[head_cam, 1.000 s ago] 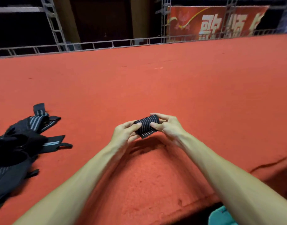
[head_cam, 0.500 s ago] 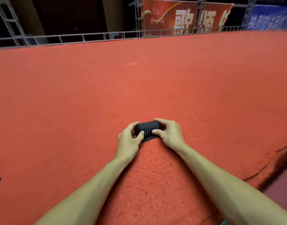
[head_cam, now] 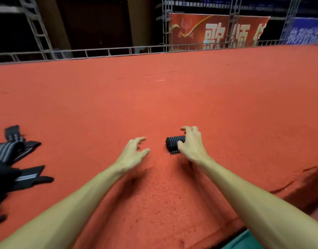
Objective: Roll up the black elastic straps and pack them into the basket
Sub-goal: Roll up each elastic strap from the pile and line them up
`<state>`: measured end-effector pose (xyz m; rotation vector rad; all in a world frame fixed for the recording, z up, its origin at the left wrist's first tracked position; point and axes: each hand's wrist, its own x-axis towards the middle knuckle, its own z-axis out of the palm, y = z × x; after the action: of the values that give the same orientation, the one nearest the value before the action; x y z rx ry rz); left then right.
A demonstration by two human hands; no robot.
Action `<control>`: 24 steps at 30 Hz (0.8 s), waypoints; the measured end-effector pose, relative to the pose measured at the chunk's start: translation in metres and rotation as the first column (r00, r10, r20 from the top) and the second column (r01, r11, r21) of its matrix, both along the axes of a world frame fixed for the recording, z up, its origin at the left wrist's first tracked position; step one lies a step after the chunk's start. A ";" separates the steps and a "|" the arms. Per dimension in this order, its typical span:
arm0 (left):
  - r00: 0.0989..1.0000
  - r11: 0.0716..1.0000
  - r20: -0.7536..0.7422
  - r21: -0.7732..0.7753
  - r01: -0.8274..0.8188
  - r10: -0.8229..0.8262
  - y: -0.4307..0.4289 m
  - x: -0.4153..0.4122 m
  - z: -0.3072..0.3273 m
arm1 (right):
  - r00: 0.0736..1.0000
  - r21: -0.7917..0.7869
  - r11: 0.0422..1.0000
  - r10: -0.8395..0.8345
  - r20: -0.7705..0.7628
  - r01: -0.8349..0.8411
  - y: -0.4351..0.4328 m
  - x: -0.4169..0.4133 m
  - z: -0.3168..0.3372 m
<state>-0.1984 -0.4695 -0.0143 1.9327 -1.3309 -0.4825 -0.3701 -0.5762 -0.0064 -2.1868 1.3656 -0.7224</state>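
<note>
A rolled black strap [head_cam: 174, 143] with thin white stripes lies on the red carpet, a short tail sticking out below it. My right hand [head_cam: 192, 144] covers the roll's right end, thumb against its front and fingers arched over the top. My left hand [head_cam: 134, 151] hovers a little to the left of the roll, fingers spread and loosely bent, touching nothing. A pile of unrolled black straps [head_cam: 12, 159] lies at the left edge. No basket is clearly in view.
The red carpeted platform [head_cam: 172, 97] stretches far ahead to a metal railing [head_cam: 107, 51]. Its front edge drops off at the right and bottom. A teal object's corner [head_cam: 242, 243] shows at the bottom edge.
The rolled strap was set down on the carpet. My left hand let go of it and moved away to the left. The strap pile came back into view as the camera turned.
</note>
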 end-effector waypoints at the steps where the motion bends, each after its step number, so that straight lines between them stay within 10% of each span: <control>1: 1.000 1.000 0.022 -0.001 0.001 -0.001 0.021 0.009 0.007 | 0.999 -0.014 0.999 0.034 -0.015 -0.034 0.013 0.008 0.004; 16: 0.943 0.957 0.168 -0.049 -0.285 0.289 0.319 0.146 0.026 | 0.790 0.075 0.788 0.613 -0.007 -0.611 0.253 0.217 0.016; 24: 0.854 0.872 0.181 -0.157 -0.464 0.487 0.380 0.209 0.010 | 0.777 0.069 0.777 0.629 -0.022 -0.626 0.276 0.297 0.012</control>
<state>0.0103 -0.0900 -0.0043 2.1712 -0.9214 0.0480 -0.0734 -0.3003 0.0058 -2.4054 0.5679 -0.3667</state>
